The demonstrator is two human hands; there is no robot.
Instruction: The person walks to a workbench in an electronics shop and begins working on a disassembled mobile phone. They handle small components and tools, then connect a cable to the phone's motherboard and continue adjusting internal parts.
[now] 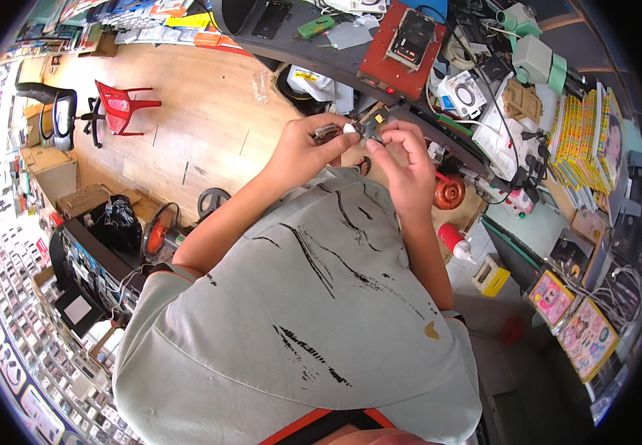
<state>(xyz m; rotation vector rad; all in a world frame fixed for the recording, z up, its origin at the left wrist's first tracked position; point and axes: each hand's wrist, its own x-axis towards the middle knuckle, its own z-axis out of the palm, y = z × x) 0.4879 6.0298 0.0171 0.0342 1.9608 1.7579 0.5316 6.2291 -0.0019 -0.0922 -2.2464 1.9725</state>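
My left hand [302, 152] is closed in front of my chest, near the edge of the dark workbench [302, 43]. In its fingers are a small white piece [349, 129] and a shiny metallic thing whose kind I cannot make out. Close beside it, my right hand [410, 170] pinches a small dark electronic part [371, 126] with a yellow spot near its top. The fingertips of both hands almost meet at this part. Beyond them, an opened phone [412, 37] lies on a reddish-brown mat [380, 63] on the bench.
Another dark phone [272, 19] and a green tool [315, 27] lie on the bench. A microscope [533, 58] and stacked yellow books [580, 137] stand at the right. On the floor are a red plastic chair [118, 107] and an orange-centred fan [160, 231].
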